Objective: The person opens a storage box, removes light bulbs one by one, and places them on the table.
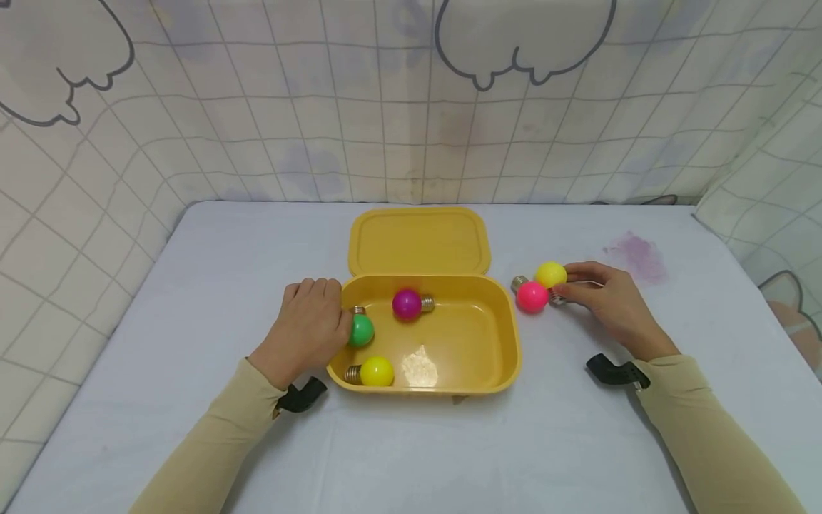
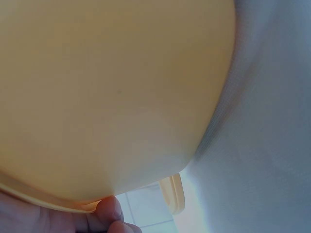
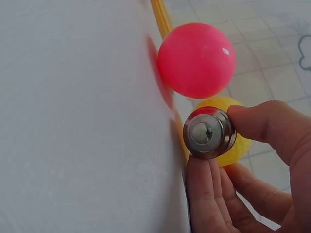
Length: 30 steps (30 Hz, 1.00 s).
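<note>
My left hand (image 1: 307, 327) grips the left rim of a yellow plastic box (image 1: 465, 346), fingers hooked over the edge. In the left wrist view the outer wall (image 2: 116, 92) of that box fills most of the picture. Inside lie a purple light bulb (image 1: 407, 305), a green light bulb (image 1: 362, 330) beside my left fingers, and a yellow light bulb (image 1: 377, 372) near the front. To the right of the box, my right hand (image 1: 610, 300) pinches another yellow light bulb (image 1: 551, 274) by its metal base (image 3: 209, 132). A pink light bulb (image 1: 531, 297) lies against it on the table.
Behind the box, its yellow lid (image 1: 420, 241) stands open, tilted back. A white cloth covers the table (image 1: 411, 457), with a pinkish stain (image 1: 638, 257) at the back right. Grid-patterned curtains (image 1: 385, 107) hang behind and at both sides. Part of a person (image 1: 795, 332) shows at the right edge.
</note>
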Each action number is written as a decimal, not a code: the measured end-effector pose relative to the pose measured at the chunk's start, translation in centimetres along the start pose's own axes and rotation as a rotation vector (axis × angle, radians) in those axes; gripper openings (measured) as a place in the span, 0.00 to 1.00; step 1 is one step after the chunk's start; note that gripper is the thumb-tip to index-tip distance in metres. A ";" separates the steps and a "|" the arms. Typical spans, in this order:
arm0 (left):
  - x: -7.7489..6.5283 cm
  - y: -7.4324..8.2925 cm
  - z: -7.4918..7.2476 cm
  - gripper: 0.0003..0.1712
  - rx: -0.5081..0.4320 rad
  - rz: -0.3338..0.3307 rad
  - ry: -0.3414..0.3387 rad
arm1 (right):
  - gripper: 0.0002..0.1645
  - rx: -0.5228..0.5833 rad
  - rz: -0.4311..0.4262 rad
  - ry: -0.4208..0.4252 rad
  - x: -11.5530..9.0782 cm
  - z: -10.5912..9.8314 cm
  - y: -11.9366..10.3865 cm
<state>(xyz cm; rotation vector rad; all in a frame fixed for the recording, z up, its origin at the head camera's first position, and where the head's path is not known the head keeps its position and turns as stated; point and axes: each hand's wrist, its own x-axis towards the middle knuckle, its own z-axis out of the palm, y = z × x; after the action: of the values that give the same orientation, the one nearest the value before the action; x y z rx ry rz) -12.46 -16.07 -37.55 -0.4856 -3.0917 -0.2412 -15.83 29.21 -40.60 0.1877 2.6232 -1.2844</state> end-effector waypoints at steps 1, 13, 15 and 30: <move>0.0 0.0 0.0 0.12 -0.002 -0.001 -0.001 | 0.40 -0.005 0.003 0.007 0.0 0.0 -0.1; -0.1 -0.1 0.1 0.12 -0.023 -0.010 -0.008 | 0.44 0.014 0.036 -0.022 -0.1 0.0 -0.4; -0.1 -0.1 0.1 0.12 -0.024 -0.012 -0.007 | 0.44 0.034 0.044 -0.026 -0.1 0.0 -0.4; 0.0 0.0 -0.2 0.12 -0.018 -0.003 -0.009 | 0.36 0.181 -0.027 0.080 -0.4 -0.5 0.0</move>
<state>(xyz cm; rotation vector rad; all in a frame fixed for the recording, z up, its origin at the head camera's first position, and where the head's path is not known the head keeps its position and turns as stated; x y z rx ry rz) -12.47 -16.14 -37.31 -0.4841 -3.1017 -0.2678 -15.51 29.59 -40.20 0.2383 2.5812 -1.5551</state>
